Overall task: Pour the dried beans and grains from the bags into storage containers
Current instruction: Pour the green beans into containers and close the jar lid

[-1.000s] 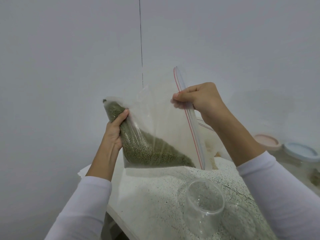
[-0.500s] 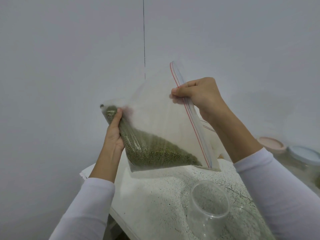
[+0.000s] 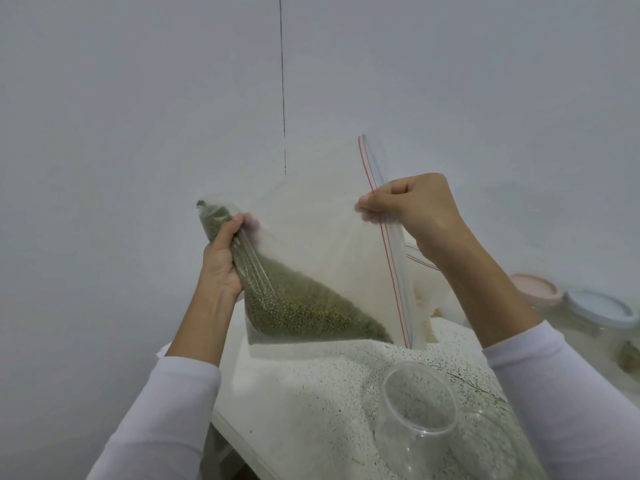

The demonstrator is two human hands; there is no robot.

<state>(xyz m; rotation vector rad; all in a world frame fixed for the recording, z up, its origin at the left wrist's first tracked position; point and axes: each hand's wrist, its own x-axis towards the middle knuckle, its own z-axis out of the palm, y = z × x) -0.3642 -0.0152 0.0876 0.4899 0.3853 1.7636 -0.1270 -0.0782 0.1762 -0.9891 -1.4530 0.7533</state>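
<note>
Fingers of the right hand [image 3: 420, 211] pinch the zip strip of the bag [image 3: 329, 258] partway along it, while the left hand [image 3: 221, 261] wraps round the bean-filled bottom corner. Since a second ago the left hand has raised that corner and squeezed it, so the green beans [image 3: 304, 310] have slid down toward the zip end; pouring looks about to begin, though none has left the bag. It hangs above the far edge of the speckled table [image 3: 311, 393], clear plastic with a red and blue seal, roughly a third full. An open clear jar [image 3: 419, 407] waits near the front edge, seemingly empty. Two lidded jars [image 3: 568, 303] stand by the right edge.
</note>
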